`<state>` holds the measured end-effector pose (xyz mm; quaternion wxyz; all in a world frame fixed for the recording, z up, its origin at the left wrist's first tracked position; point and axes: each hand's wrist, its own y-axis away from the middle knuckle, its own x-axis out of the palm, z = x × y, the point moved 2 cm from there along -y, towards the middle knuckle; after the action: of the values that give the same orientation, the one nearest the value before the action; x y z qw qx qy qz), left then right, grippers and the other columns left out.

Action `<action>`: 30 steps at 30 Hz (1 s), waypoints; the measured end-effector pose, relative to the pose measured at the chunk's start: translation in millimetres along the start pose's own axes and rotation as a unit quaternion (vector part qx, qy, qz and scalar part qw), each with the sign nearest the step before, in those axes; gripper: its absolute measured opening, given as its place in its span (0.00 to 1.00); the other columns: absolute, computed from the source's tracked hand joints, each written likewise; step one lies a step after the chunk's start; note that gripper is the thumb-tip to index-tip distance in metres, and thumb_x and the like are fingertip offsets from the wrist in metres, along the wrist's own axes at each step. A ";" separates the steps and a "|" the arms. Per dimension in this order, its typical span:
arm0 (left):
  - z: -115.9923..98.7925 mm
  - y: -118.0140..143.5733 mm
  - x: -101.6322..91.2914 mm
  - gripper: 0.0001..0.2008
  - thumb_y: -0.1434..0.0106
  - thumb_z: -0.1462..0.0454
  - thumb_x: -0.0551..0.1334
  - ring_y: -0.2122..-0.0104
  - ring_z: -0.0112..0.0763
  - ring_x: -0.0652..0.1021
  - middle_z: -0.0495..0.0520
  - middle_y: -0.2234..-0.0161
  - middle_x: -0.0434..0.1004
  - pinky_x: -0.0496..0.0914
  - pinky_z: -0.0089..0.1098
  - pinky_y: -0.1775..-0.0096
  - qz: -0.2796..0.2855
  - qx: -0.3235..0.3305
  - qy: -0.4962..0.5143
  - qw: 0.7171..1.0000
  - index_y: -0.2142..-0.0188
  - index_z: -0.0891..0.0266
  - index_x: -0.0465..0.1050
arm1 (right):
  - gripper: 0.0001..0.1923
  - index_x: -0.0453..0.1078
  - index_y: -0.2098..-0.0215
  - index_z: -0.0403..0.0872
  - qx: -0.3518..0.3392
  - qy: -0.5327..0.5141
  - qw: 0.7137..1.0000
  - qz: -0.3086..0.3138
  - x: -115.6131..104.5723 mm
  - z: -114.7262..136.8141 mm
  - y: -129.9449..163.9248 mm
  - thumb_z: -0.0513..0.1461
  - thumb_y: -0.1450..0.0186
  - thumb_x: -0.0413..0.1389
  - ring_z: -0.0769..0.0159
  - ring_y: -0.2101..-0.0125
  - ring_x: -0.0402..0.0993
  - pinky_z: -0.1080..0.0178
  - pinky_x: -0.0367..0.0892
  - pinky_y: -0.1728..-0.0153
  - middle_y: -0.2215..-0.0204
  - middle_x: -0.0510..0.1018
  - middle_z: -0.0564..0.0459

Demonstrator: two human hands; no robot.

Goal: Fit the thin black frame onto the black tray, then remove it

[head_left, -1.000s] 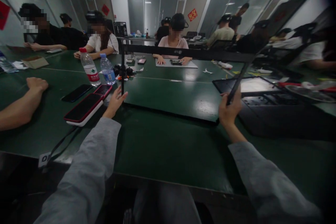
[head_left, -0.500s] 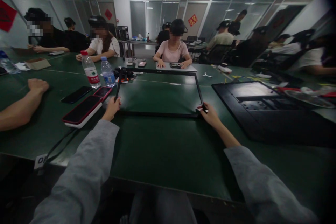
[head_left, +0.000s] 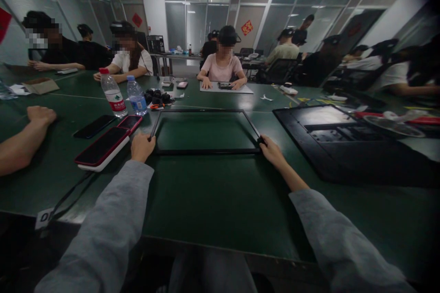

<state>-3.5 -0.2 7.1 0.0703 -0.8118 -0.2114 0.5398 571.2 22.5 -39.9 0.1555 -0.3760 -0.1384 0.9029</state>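
A thin black rectangular frame [head_left: 206,151] lies flat on the green table [head_left: 213,192] in front of me. My left hand [head_left: 142,146] grips its near left corner. At the near right corner, my right hand [head_left: 271,150] holds the frame too. Both my arms wear grey sleeves. The table shows through the frame's open middle.
Two phones in red cases [head_left: 101,149] and a black phone [head_left: 94,126] lie left of the frame, with two water bottles [head_left: 112,92] behind. A black monitor back panel [head_left: 330,137] lies at the right. A neighbour's forearm [head_left: 20,142] rests at the left. Several people sit across the table.
The frame stood upright in my hands a second ago; it has come down and now lies flat on the table, both hands still on its near corners.
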 end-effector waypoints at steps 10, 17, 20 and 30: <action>-4.5 4.2 -3.5 0.20 0.31 0.58 0.58 0.50 0.61 0.79 0.74 0.53 0.81 0.73 0.52 0.48 0.026 0.023 -0.067 0.997 0.52 0.67 0.85 | 0.32 0.76 0.40 0.47 -0.019 0.040 0.999 0.027 -1.5 4.3 -1.1 0.40 0.42 0.54 0.44 0.41 0.77 0.40 0.68 0.35 0.45 0.82 0.42; -2.0 2.4 -3.3 0.15 0.34 0.59 0.61 0.52 0.56 0.80 0.68 0.56 0.81 0.74 0.47 0.50 0.015 0.004 -0.030 0.999 0.56 0.62 0.85 | 0.31 0.76 0.41 0.46 -0.055 0.082 0.995 0.009 0.4 10.3 -1.2 0.41 0.43 0.55 0.43 0.43 0.76 0.39 0.65 0.35 0.49 0.83 0.39; -1.5 1.9 -2.4 0.15 0.34 0.59 0.62 0.52 0.55 0.79 0.67 0.55 0.81 0.74 0.47 0.50 0.010 -0.001 -0.018 1.000 0.56 0.61 0.85 | 0.31 0.75 0.41 0.42 -0.046 0.102 0.994 -0.012 0.7 8.8 -1.1 0.40 0.42 0.54 0.42 0.41 0.74 0.38 0.61 0.33 0.47 0.81 0.36; 0.2 -0.5 -0.3 0.20 0.32 0.58 0.60 0.47 0.57 0.78 0.70 0.47 0.79 0.73 0.49 0.46 0.029 -0.006 -0.018 0.999 0.47 0.63 0.82 | 0.31 0.74 0.40 0.47 -0.054 0.061 0.997 0.007 0.2 7.6 0.8 0.39 0.42 0.54 0.44 0.40 0.74 0.37 0.64 0.34 0.45 0.80 0.40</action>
<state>-4.0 0.1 7.4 0.0462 -0.8080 -0.1925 0.5549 565.4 20.9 -35.1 0.1371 -0.4390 -0.1749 0.8706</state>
